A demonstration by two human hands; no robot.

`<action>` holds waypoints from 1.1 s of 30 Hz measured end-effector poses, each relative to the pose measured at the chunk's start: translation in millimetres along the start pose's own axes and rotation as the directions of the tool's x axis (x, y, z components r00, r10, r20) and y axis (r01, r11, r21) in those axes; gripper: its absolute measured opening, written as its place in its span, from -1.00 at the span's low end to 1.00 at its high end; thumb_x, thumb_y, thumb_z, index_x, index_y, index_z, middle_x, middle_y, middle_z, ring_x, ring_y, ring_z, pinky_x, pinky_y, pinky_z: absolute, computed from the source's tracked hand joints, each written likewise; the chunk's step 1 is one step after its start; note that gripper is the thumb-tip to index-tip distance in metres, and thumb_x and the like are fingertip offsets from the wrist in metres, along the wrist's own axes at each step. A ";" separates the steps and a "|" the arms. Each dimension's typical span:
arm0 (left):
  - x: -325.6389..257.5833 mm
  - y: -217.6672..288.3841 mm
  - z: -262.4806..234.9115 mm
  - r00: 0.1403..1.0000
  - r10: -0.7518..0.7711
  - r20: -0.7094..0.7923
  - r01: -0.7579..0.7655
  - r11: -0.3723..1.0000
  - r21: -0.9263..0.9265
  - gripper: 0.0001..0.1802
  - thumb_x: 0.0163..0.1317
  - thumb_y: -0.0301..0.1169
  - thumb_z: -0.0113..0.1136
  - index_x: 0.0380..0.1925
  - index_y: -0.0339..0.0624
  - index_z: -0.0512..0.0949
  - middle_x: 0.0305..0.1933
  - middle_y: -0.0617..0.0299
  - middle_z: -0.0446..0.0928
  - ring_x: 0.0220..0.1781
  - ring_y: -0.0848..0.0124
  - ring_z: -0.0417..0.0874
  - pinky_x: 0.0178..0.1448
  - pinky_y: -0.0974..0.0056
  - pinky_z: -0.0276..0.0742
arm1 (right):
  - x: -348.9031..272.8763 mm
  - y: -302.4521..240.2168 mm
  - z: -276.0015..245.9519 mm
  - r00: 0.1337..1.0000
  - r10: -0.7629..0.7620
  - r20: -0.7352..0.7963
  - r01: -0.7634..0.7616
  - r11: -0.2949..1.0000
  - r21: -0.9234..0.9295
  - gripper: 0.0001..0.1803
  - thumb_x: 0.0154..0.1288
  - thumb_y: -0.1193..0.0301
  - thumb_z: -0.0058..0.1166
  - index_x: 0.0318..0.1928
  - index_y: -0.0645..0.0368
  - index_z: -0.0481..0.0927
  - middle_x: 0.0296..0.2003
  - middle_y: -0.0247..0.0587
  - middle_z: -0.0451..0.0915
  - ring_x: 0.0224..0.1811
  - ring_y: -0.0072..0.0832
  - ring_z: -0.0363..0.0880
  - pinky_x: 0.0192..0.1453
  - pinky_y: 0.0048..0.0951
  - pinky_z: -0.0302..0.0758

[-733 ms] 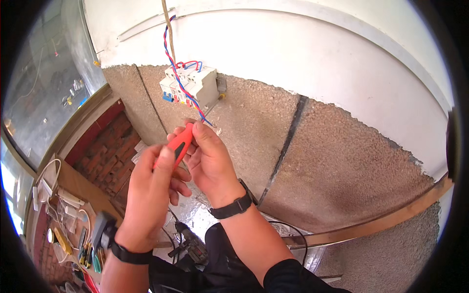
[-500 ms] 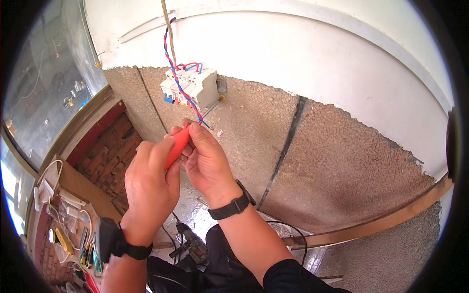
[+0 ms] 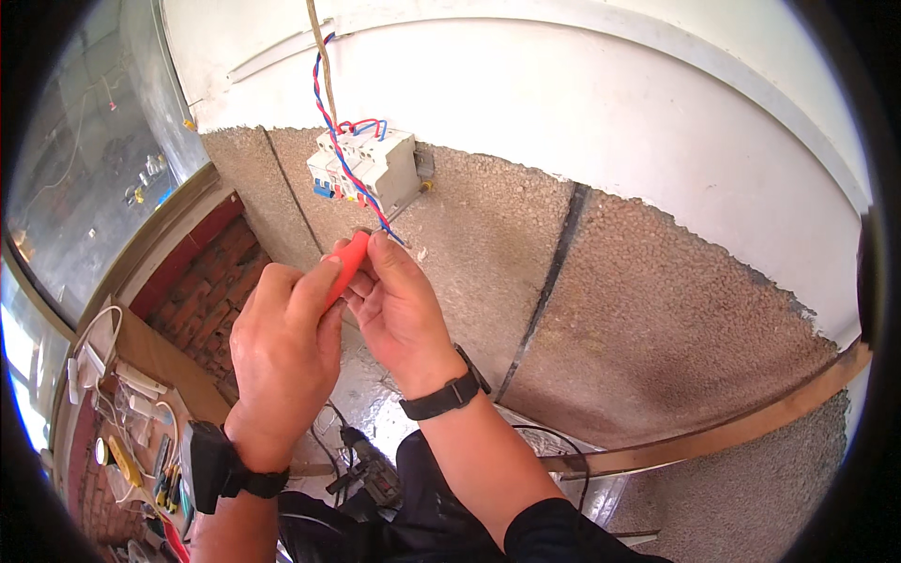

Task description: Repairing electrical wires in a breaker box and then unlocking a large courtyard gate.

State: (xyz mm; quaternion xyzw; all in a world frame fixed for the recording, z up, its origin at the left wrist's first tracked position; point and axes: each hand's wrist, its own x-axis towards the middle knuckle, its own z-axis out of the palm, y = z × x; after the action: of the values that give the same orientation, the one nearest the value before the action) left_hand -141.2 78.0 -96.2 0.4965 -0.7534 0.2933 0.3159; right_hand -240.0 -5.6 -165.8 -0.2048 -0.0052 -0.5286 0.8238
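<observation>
Both hands raised together just below a white breaker block (image 3: 371, 167) fixed to the wall. Left hand (image 3: 282, 352) wrapped around the orange handle of a hand tool (image 3: 345, 266), fingers closed on it, thumb along the grip. Right hand (image 3: 399, 305) pinching at the tool's upper end, right where a twisted red-and-blue wire pair (image 3: 349, 169) comes down across the breaker's face and ends; whether the fingertips grip the wire itself or only the tool's tip cannot be told, the tip being hidden behind them. Wire pair hanging from above beside a thin wooden strip (image 3: 321, 47), with short red and blue loops on top of the breaker. Rough pebble-dash wall (image 3: 657, 319) behind, white plaster (image 3: 610, 113) higher up. Black wristband on each wrist. Lower left, well apart from the hands, a cluttered bench with small tools and white cable (image 3: 113, 394). Likely risks, judging from the pose: a tool slipping off the thin wire ends and nicking the pinching fingertips, given how tightly they crowd the tip; a hard tug loosening the conductors at the breaker terminals; strands cut through rather than merely bared, with the working end out of sight.
</observation>
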 end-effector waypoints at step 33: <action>7.7 5.0 -0.5 0.997 -0.061 0.047 0.068 0.982 -0.175 -0.65 0.25 -0.36 0.21 0.00 -0.24 0.46 -0.39 0.20 0.55 -0.50 0.43 0.57 -0.42 0.36 0.47 | 3.4 -12.3 -6.1 1.000 0.004 0.020 -0.005 1.000 0.019 -0.76 0.40 0.21 0.08 -0.08 0.07 0.55 -0.15 -0.30 0.64 -0.05 -0.46 0.60 0.11 -0.34 0.46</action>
State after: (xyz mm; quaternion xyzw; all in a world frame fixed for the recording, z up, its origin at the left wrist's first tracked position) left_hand -148.1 75.7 -90.7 0.4968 -0.7663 0.2045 0.3523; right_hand -250.5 -15.0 -166.6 -0.2023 -0.0182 -0.5245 0.8268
